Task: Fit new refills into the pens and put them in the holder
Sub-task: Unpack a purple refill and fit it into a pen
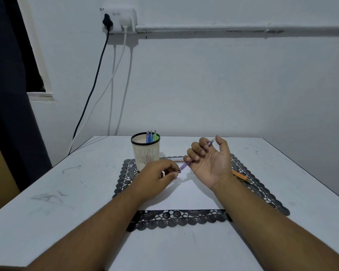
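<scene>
**Inspector:** Head view, the only one. Report the hands first.

**Assistant:** The right hand [209, 161] is turned palm up over the far half of the black lace mat [184, 220], fingers curled round a purple pen [186, 164]. The pen runs slantwise through that grip, its clicker end showing past the fingers near the thumb. The left hand [157, 177] meets the pen's lower end, thumb and forefinger pinching the tip section.

**Inspector:** Step in hand?

**Assistant:** By my judgement, work on the tip of the purple pen: either unscrewing it or screwing it back on over a refill. Which of the two cannot be told. No refill shows clearly at the joint.

**Inspector:** The holder?

**Assistant:** The cream slotted pen holder [145, 151] stands at the far left corner of the mat, just beside the left hand, on the tabletop [47, 192]. Blue and green pens [151, 136] stand in it already.

**Inspector:** Other stock?

**Assistant:** A clear slender item [173, 159], possibly a refill or pen, lies on the mat behind the hands. Orange pencil-like sticks [241, 176] lie under the right wrist.

**Inspector:** Next move?

**Assistant:** I judge a steady twist at the tip with the barrel held fast, then a short carry left to the holder.

**Inspector:** Markings?

**Assistant:** No brand, label or writing is legible anywhere.
</scene>
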Available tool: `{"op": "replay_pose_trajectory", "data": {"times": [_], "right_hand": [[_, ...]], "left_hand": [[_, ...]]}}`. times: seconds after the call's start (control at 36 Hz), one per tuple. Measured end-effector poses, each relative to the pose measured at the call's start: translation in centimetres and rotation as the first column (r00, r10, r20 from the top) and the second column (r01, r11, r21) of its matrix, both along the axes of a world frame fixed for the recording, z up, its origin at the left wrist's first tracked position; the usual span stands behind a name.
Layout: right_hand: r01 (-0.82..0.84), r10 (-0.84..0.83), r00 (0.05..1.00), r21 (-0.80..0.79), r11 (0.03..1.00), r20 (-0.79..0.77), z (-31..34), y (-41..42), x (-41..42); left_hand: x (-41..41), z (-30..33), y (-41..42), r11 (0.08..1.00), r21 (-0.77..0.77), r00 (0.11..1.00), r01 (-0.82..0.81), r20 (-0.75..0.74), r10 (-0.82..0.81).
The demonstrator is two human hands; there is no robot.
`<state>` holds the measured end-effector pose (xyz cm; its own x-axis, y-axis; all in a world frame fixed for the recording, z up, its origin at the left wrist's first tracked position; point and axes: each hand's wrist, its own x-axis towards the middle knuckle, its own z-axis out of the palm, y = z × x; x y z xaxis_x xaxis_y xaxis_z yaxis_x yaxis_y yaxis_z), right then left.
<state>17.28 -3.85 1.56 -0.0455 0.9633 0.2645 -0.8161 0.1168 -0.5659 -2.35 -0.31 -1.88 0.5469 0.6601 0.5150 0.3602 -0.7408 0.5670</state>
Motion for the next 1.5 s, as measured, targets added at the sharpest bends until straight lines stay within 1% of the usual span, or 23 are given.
{"op": "replay_pose_trajectory", "data": {"times": [0.17,0.33,0.5,0.61,0.67,0.72,0.75,0.78,0.81,0.86,0.94,1.03,1.11,1.17,1.22,1.31,1.39,1.5], "right_hand": [[0.003,-0.003,1.0,0.003,1.0,0.027,0.1,-0.1,-0.1],[0.023,-0.023,0.996,0.003,1.0,0.087,0.3,-0.2,-0.3],[0.076,-0.063,0.972,-0.046,0.996,0.226,0.5,0.0,-0.6],[0.101,-0.077,0.947,-0.061,0.993,0.312,0.4,0.1,-0.7],[0.121,-0.088,0.906,-0.054,0.991,0.414,0.2,0.1,-0.7],[0.168,-0.125,0.794,-0.017,0.986,0.595,-0.2,0.0,-0.9],[0.182,-0.136,0.734,0.001,0.983,0.665,-0.3,-0.1,-1.0],[0.186,-0.136,0.698,0.005,0.982,0.703,-0.4,-0.2,-1.1],[0.186,-0.127,0.691,-0.005,0.983,0.712,-0.5,-0.2,-1.2],[0.178,-0.112,0.714,-0.025,0.984,0.691,-0.4,-0.2,-1.2],[0.2,-0.126,0.748,-0.04,0.979,0.651,-0.3,0.2,-0.7],[0.262,-0.163,0.759,-0.067,0.963,0.631,-0.5,0.7,0.2],[0.361,-0.216,0.69,-0.069,0.93,0.691,-1.1,1.2,1.3],[0.416,-0.236,0.639,-0.071,0.907,0.732,-1.6,1.5,1.9],[0.446,-0.235,0.625,-0.093,0.89,0.744,-1.9,1.7,2.3],[0.44,-0.214,0.642,-0.125,0.89,0.736,-2.3,2.0,2.5],[0.381,-0.161,0.651,-0.136,0.915,0.741,-2.7,2.0,2.4],[0.285,-0.096,0.609,-0.103,0.953,0.787,-3.0,1.6,0.9]], "left_hand": [[-0.1,0.0,0.0,1.0,-0.006,1.0,0.005,0.003,-0.005],[-0.1,0.1,0.0,1.0,0.003,1.0,-0.018,-0.008,0.018],[-0.2,0.3,-0.2,0.998,-0.001,0.998,-0.066,0.008,0.066],[-0.3,0.4,-0.2,0.993,-0.054,0.994,-0.102,0.045,0.105],[-0.4,0.4,-0.1,0.988,-0.11,0.989,-0.107,0.092,0.118],[-0.5,0.5,0.0,0.984,-0.141,0.983,-0.11,0.129,0.129],[-0.5,0.6,0.0,0.983,-0.149,0.981,-0.112,0.14,0.133],[-0.6,0.6,0.1,0.981,-0.155,0.98,-0.114,0.143,0.137],[-0.8,0.8,0.0,0.98,-0.166,0.981,-0.114,0.14,0.138],[-1.2,1.0,0.2,0.973,-0.196,0.981,-0.117,0.127,0.144],[-2.3,1.3,1.1,0.96,-0.212,0.979,-0.18,0.06,0.197],[-3.7,1.2,2.2,0.941,-0.215,0.965,-0.259,-0.09,0.245],[-4.6,0.9,3.1,0.912,-0.198,0.906,-0.36,-0.308,0.291],[-4.8,0.6,3.6,0.901,-0.175,0.861,-0.396,-0.411,0.299],[-4.9,0.4,3.9,0.894,-0.16,0.836,-0.418,-0.452,0.31],[-4.7,0.3,3.7,0.888,-0.136,0.818,-0.438,-0.471,0.331],[-4.2,0.1,3.4,0.885,-0.1,0.797,-0.454,-0.49,0.354],[-3.5,-0.1,2.8,0.875,-0.02,0.746,-0.483,-0.533,0.399]]}}
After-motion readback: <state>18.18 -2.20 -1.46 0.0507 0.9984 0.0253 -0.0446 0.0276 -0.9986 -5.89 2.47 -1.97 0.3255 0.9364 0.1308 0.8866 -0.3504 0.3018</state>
